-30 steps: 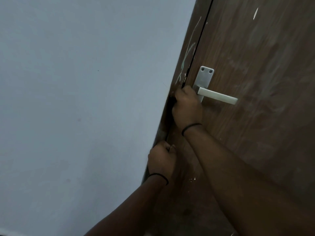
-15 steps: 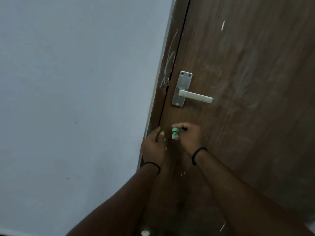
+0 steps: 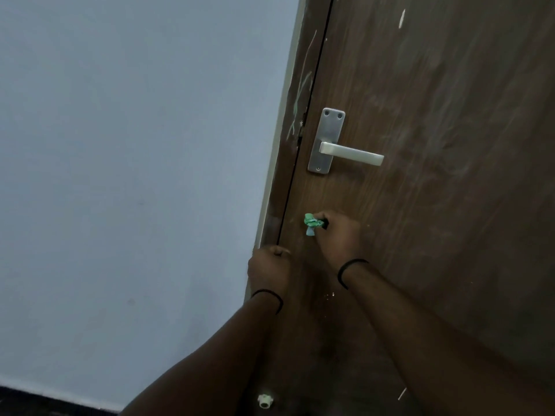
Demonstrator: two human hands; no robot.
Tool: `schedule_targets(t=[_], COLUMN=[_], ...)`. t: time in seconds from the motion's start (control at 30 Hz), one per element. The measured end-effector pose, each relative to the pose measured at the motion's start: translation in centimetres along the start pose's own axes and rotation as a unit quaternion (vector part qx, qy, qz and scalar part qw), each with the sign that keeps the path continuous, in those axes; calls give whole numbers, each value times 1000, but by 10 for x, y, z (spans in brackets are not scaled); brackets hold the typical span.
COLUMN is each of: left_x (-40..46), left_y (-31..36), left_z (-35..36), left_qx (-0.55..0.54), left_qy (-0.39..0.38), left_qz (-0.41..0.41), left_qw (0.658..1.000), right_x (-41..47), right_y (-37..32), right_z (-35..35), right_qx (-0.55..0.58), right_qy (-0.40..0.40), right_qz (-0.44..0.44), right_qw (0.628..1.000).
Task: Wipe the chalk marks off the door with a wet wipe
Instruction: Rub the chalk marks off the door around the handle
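- My right hand (image 3: 336, 235) pinches a crumpled green-and-pale-blue wet wipe (image 3: 311, 224) at its fingertips, the wad held against or just off the dark brown wood-grain door (image 3: 435, 205), below the brushed-metal lever handle (image 3: 350, 153); I cannot tell whether it actually touches the wood.
- My left hand (image 3: 270, 265) is curled into a fist near the door's edge by the dark brown door frame (image 3: 295, 121); I cannot tell whether it holds anything.
- Greenish chalk scribbles (image 3: 300, 103) run up the frame beside the handle's plate, and a short white chalk stroke (image 3: 401, 18) sits high on the door, well apart from the wipe. A few white specks (image 3: 329, 295) lie between my wrists.
- The wipe is balled small, so I judge it could smear the chalk into a haze instead of lifting it; pale streaks across the wood to the right already look like that.
- Pinched this lightly, the wad could slip from my fingers under pressure.
- Pushing hard near the latch edge could swing the door if it is not shut.
- A small white knob-like piece (image 3: 264, 401) sits low down, near my left forearm; I might knock it.
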State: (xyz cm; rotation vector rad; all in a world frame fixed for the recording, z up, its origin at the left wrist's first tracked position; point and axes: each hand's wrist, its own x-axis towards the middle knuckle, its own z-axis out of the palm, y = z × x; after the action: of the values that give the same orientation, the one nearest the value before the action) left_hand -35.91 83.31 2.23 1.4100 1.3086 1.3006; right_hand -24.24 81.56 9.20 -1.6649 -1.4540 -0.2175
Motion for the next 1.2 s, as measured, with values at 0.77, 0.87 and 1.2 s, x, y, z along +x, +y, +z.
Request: schedule_targets(t=[0.77, 0.87, 1.2], left_x=[9, 9, 12], left_y=[-60, -57, -37], left_z=[16, 12, 13], left_qx=[79, 77, 49], left_qy=[-50, -51, -26], left_qz=[21, 33, 45], left_qw=[995, 995, 997], right_x=[0, 16, -17], right_y=[12, 5, 37], right_z=[78, 60, 54], right_qx=[-166, -138, -178], right_qy=[-69, 1, -122], right_qz=[-235, -211, -155], right_qw=[955, 968, 964])
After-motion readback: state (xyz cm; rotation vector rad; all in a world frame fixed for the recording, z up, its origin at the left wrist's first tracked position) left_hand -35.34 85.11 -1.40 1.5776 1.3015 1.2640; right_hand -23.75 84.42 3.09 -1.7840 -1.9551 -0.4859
